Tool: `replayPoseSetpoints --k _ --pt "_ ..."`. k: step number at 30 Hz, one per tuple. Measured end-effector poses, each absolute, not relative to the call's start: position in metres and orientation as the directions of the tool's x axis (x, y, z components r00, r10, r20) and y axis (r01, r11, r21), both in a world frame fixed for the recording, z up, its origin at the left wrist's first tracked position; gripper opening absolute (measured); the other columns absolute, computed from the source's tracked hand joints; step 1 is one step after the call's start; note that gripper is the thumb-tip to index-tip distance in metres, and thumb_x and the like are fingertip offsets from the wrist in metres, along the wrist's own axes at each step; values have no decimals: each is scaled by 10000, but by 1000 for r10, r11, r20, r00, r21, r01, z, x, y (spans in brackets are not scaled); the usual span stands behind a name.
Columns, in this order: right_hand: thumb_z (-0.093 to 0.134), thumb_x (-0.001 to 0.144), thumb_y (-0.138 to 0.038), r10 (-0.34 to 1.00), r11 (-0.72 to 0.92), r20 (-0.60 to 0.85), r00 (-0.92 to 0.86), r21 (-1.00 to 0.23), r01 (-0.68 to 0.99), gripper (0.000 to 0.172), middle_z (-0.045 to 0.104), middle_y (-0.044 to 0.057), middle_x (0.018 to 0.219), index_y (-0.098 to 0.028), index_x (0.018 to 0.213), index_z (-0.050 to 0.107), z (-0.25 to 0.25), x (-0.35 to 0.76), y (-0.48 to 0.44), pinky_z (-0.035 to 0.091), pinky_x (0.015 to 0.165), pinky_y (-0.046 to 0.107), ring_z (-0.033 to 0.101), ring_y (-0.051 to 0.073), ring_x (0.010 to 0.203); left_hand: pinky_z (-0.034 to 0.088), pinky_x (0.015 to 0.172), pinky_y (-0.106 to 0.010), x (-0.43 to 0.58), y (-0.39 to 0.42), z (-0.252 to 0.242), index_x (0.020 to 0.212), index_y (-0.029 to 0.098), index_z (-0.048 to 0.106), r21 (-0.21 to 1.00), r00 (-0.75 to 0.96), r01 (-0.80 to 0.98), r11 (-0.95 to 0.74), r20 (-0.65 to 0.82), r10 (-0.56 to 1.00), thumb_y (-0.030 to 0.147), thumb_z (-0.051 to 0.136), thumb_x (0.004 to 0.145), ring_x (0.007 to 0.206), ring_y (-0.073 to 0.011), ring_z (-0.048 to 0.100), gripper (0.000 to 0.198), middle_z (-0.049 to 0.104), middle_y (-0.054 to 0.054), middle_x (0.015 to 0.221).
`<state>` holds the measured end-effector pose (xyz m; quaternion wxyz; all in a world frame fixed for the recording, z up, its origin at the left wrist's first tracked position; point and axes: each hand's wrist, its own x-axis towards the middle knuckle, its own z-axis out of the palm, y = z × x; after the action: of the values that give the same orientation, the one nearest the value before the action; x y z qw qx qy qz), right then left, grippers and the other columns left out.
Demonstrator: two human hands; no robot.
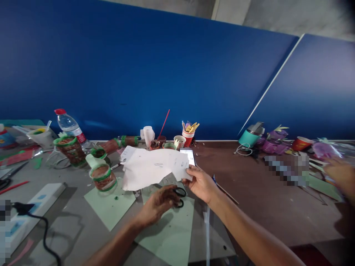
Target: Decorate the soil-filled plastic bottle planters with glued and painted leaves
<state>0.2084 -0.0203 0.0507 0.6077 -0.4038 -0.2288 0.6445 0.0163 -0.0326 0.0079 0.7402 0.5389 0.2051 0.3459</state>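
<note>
My right hand (202, 183) pinches the lower right corner of a torn sheet of white paper (149, 166) with small pencil marks on it. The sheet is raised over the table. Just below it, my left hand (161, 203) has its fingers curled around a pair of scissors (181, 192). Their black handle loops stick out to the right of the fingertips, and the blades are hidden by the hand. Beneath the left hand lies a light green sheet (177, 229). A second green sheet (111, 203) lies to its left, with a brown, green-rimmed clay-covered cup (104, 180) on its upper edge.
A white power strip (36, 214) with a black plug lies at left. Along the blue partition (166, 66) stand a plastic bottle (68, 123), clay-covered jars (70, 151), a red cup of tools (188, 137) and a teal cup (248, 137). Another person's hand (341, 173) shows at far right.
</note>
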Motion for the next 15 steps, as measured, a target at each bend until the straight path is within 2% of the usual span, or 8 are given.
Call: replayPoseSetpoints --k 4,6,9,12,15 --pt "671 654 -188 984 -72 -135 114 -895 -441 171 680 14 716 -198 824 649 63 255 -22 478 480 249 596 140 569 468 814 -362 13 -37 11 1221 194 581 968 847 -130 214 -4 532 403 687 769 884 -216 641 509 659 -139 1035" --pt "661 673 -203 981 -101 -154 120 -925 -366 192 690 21 741 -209 865 663 66 282 -27 486 472 263 604 155 564 478 825 -376 12 -42 15 1230 199 590 977 922 7 214 -89 376 463 687 747 914 -234 651 558 657 -151 1086" --pt "677 663 -178 968 -157 -218 123 -913 -376 240 704 24 788 -217 899 676 64 311 -36 496 484 254 632 162 603 480 870 -400 10 -49 23 1274 179 571 978 972 128 167 -157 173 557 688 691 1016 -281 635 704 656 -160 1138" --pt "687 655 -156 955 -222 -271 123 -924 -310 220 702 41 747 -210 868 682 60 320 -45 474 439 246 621 160 550 468 905 -391 12 -52 23 1312 182 542 995 996 85 46 -86 33 576 708 647 1085 -312 608 790 649 -126 1180" --pt "699 668 -177 957 -264 -286 55 -932 -247 177 701 55 752 -195 843 687 56 313 -50 469 444 241 617 157 551 450 923 -359 17 -53 16 1296 160 564 989 994 -83 -119 73 -83 579 669 684 1095 -326 602 749 642 -103 1194"
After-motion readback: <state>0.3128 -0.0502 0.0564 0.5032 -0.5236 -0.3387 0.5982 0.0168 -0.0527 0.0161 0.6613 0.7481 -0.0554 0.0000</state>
